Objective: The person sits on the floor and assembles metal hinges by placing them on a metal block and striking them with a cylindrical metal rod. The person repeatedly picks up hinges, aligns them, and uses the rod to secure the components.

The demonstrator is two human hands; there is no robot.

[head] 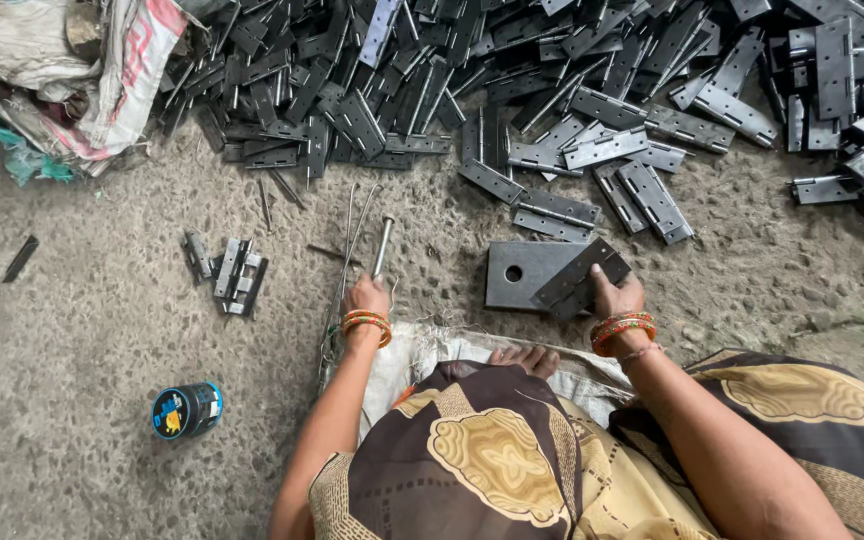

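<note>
Loose pile (552, 70): many hinges lie unsorted across the top, most work apparently left.
Finished stack (232, 268): only a few, well apart on the left.
Right hand (614, 295): fingers closed on a hinge (577, 278) lying across the metal block (522, 272).
Left hand (367, 296): gripping a rod (383, 245).
Hidden: pin holes too small to read.

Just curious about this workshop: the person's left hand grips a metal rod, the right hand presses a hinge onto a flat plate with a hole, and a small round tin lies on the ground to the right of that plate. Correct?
Not quite. In the head view the small round tin lies to the left, beyond the left hand, not right of the flat plate. The metal rod and the right hand on the hinge are as said.
</note>
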